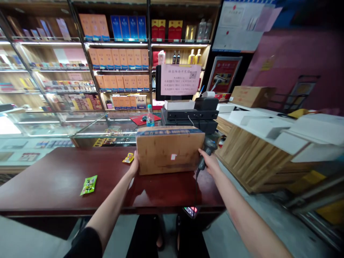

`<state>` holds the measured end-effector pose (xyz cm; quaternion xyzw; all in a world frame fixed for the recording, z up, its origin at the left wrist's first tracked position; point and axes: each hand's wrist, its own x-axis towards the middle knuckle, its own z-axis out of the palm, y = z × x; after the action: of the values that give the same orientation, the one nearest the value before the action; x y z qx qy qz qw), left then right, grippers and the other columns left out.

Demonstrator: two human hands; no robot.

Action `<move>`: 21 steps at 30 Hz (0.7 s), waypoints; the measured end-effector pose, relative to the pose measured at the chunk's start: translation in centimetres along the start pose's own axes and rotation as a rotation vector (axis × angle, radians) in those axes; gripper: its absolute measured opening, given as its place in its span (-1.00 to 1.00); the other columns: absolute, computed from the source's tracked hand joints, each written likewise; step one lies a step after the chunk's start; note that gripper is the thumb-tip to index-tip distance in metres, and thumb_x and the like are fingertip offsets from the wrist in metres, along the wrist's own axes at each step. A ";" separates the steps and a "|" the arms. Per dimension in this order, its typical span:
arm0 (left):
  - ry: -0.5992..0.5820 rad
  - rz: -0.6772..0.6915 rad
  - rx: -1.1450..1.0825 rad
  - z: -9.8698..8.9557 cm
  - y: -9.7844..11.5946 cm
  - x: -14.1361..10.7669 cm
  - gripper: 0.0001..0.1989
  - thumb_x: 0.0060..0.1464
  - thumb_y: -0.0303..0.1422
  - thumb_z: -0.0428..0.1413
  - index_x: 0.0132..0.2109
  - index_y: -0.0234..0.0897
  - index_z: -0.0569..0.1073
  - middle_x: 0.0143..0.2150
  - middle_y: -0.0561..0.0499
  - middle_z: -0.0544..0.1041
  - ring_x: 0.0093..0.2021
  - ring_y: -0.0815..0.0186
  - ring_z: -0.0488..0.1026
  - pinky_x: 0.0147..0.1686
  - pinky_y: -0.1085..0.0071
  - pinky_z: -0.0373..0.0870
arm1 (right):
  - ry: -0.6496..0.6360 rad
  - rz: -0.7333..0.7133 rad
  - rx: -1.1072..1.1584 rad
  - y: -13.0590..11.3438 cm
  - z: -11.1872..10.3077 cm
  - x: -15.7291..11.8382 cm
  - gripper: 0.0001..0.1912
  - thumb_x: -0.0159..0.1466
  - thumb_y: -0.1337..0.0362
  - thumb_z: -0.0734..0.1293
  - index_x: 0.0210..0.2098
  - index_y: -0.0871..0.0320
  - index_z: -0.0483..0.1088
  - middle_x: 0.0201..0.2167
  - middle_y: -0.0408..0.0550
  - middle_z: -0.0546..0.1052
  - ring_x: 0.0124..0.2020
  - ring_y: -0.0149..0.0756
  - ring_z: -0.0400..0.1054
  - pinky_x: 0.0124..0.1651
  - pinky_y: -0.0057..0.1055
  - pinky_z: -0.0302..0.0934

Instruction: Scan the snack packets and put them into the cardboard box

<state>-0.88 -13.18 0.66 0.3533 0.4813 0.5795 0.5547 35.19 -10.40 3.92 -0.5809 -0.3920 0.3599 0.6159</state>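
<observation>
A brown cardboard box (166, 152) with blue printed tape along its top edge is held between my two hands over the dark red desk (53, 179). My left hand (134, 165) presses on its left side, and my right hand (208, 160) grips its right side; some fingers are hidden behind it. A small white label sits on the box's near face. Right beside my right hand stands a dark handheld barcode scanner (208, 147), its cable hanging down. Left of the box lie a yellow snack packet (128, 158) and a green snack packet (88, 185).
Behind the box are a plastic bottle (150, 116), a black cash register unit (188, 114) and a monitor bearing a pink notice (180, 79). Glass display counters (88, 123) run along the back left. A wooden cabinet (255, 154) stands at right.
</observation>
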 end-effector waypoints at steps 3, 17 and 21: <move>-0.064 -0.207 0.043 0.6 4.6 2.6 -0.15 0.04 0.36 -0.22 -0.04 -0.25 0.54 -0.12 -0.21 0.64 -0.04 -0.02 0.57 -0.04 0.09 0.48 | 0.053 -0.017 -0.059 -2.2 0.6 0.8 -0.67 -0.02 0.17 0.51 -0.27 0.18 0.55 -0.37 -0.05 0.63 -0.30 -0.21 0.52 -0.33 -0.41 0.37; -0.332 -0.043 0.202 -2.6 12.1 0.4 -0.39 -0.05 0.03 0.28 0.00 -0.34 0.51 -0.15 -0.20 0.63 -0.13 0.05 0.58 -0.08 0.16 0.49 | -0.092 -0.122 0.021 -8.2 0.8 0.3 -0.60 -0.06 0.26 0.50 -0.19 0.16 0.55 -0.33 -0.09 0.62 -0.40 -0.30 0.47 -0.40 -0.43 0.35; -0.198 0.364 0.306 -4.2 13.6 -1.6 -0.27 -0.19 0.01 0.36 0.04 -0.37 0.44 -0.02 -0.19 0.57 0.03 0.04 0.50 0.08 0.18 0.39 | -0.183 -0.133 0.150 -9.3 2.8 -1.5 -0.66 -0.06 0.26 0.53 -0.27 0.14 0.53 -0.33 -0.10 0.61 -0.33 -0.25 0.51 -0.30 -0.36 0.45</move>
<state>-8.76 -14.38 12.58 0.5692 0.4352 0.5527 0.4256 31.88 -11.14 13.16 -0.4704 -0.4562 0.3980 0.6420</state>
